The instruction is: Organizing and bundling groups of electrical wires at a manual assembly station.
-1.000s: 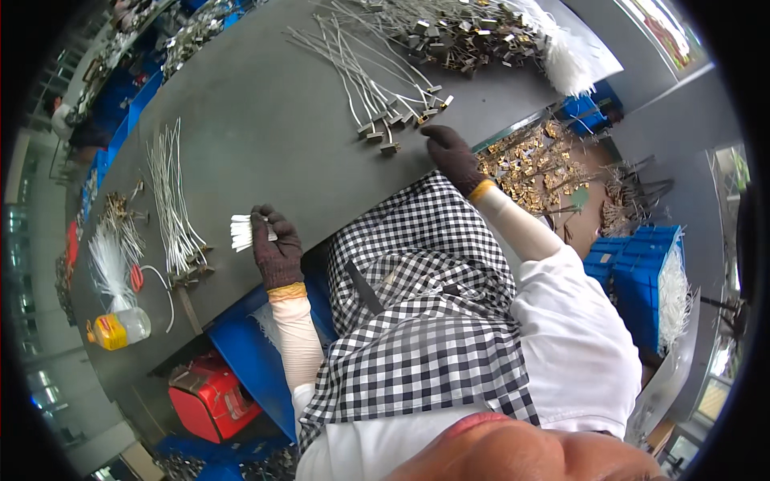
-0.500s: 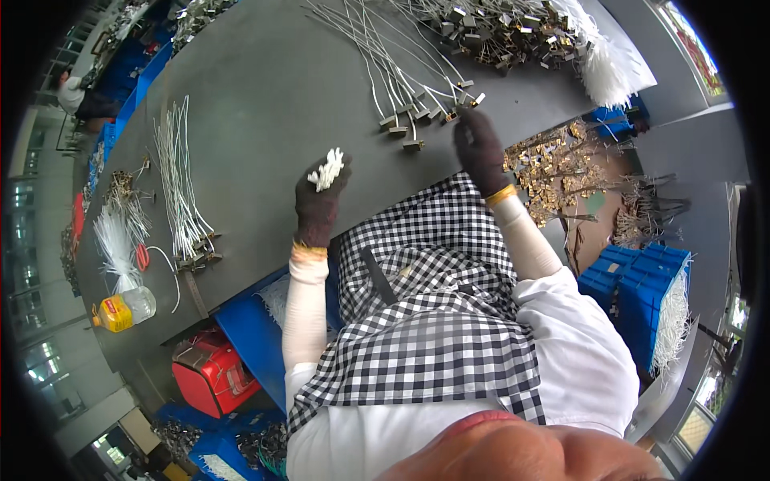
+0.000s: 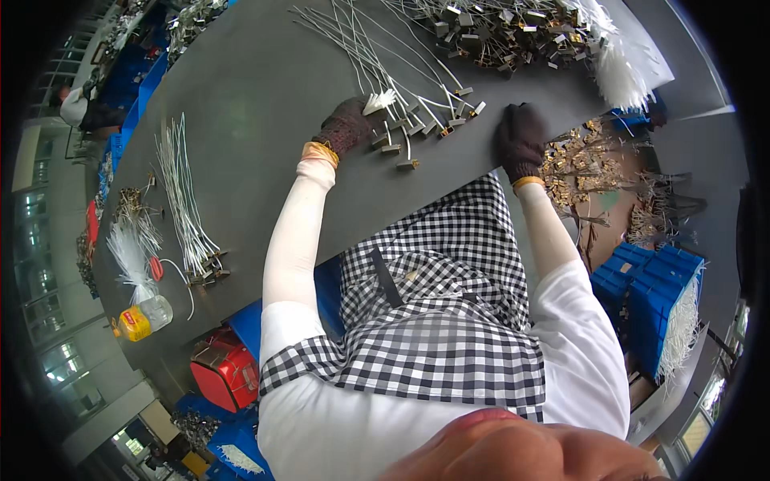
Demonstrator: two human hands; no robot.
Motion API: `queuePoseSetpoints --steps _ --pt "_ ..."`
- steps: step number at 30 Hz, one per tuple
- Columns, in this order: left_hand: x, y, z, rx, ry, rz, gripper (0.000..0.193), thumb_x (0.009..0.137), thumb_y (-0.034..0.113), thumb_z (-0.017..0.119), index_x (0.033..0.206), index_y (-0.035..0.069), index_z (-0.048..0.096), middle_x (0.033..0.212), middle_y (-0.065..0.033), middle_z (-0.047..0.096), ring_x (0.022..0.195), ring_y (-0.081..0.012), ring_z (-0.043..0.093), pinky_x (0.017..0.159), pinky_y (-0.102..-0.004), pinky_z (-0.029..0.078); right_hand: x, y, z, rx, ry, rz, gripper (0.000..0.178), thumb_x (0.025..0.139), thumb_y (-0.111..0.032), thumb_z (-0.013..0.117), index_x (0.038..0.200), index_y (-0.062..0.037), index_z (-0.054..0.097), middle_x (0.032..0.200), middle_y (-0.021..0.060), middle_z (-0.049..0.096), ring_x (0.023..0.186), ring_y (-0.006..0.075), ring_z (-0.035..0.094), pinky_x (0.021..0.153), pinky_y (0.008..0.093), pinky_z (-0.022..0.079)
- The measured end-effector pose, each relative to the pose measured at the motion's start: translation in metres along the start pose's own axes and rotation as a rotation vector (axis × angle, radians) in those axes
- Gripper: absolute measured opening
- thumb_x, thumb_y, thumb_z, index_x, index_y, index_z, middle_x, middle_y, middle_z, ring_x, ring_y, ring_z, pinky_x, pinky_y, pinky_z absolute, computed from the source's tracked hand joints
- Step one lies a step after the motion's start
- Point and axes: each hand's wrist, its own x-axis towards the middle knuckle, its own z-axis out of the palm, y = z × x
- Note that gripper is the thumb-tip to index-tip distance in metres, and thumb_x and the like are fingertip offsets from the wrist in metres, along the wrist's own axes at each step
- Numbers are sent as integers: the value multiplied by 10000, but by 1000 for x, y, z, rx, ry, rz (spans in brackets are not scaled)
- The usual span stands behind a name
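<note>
My left hand point(image 3: 345, 128), in a dark knitted glove, reaches over the grey table. It is closed around a bunch of short white pieces point(image 3: 379, 102) whose ends stick out past the fingers; I cannot make out their exact kind. Just beside it, white wires point(image 3: 361, 48) with small metal box-shaped ends point(image 3: 407, 165) lie loosely fanned out. My right hand point(image 3: 520, 138), gloved alike, is at the table's near edge, right of those metal ends. It looks slightly blurred, and whether its fingers hold anything does not show.
A large heap of metal-ended wires point(image 3: 513, 36) lies at the far right, beside a white fibre bundle point(image 3: 622, 76). Another row of white wires point(image 3: 183, 192) is on the left, near a yellow-labelled bottle point(image 3: 144, 319). Brass-coloured parts point(image 3: 581, 164) and blue crates point(image 3: 654, 297) stand right.
My left hand has moved forward and right with the white pieces, up to the fanned wires. My right hand has shifted right, away from the metal ends.
</note>
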Motion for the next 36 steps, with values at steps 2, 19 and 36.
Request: queuePoseSetpoints --steps 2,19,36 --pt "11 -9 -1 45 -83 -168 458 910 430 679 1184 63 666 1080 -145 720 998 -290 676 907 -397 503 0 7 6 18 8 -8 374 889 -274 614 1226 -112 633 1297 170 589 1226 385 517 1075 480 383" --pt "47 0 -23 147 -428 -3 478 877 415 725 1182 50 675 1008 -107 734 863 -190 690 779 -344 539 2 8 11 19 -19 -16 413 886 -271 636 1260 -99 623 1332 186 567 1250 396 506 1085 488 383" --pt "78 3 -18 137 -425 318 482 903 484 694 1178 90 668 1084 -142 710 956 -285 677 848 -391 529 0 6 13 -29 -52 1 416 892 -257 618 1280 -107 615 1351 183 559 1260 395 507 1092 482 384"
